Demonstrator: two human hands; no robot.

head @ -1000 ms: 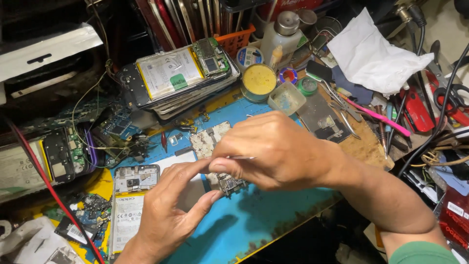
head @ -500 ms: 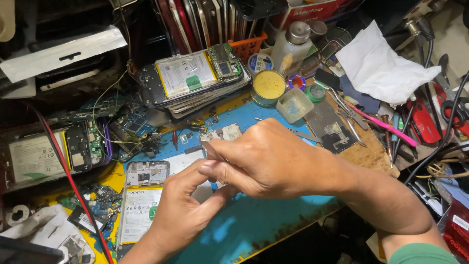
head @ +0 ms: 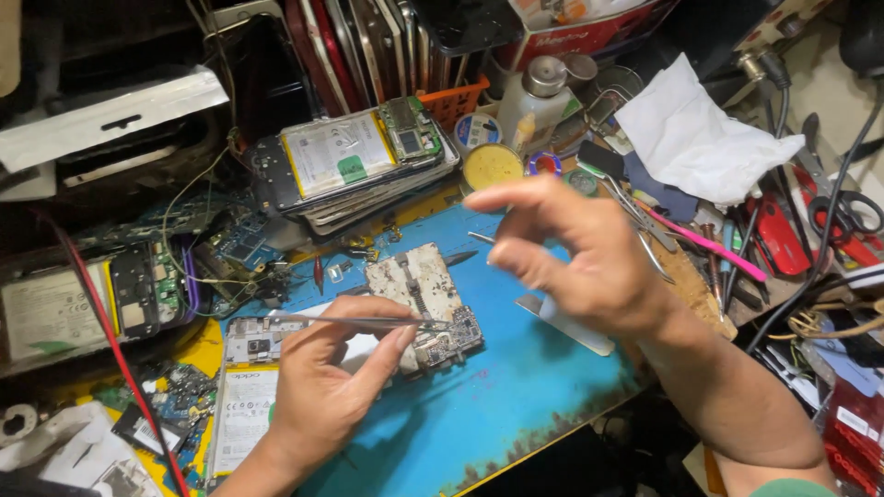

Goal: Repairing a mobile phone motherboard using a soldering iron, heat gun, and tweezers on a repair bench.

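Circuit board (head: 425, 306): bare, metal-shielded, lying flat on the blue mat (head: 516, 387) at the middle of the surface. Tweezers (head: 368, 321): tips resting on the board's lower part. Left hand (head: 322, 391): grip clenched on the tweezers. Right hand (head: 571, 248): raised above the mat, grip released, fingers loosely spread, grasping nothing. Opened phone (head: 241, 396): just left of the board. Stack of opened phones (head: 354, 166): behind. White cloth (head: 691, 138): far right.
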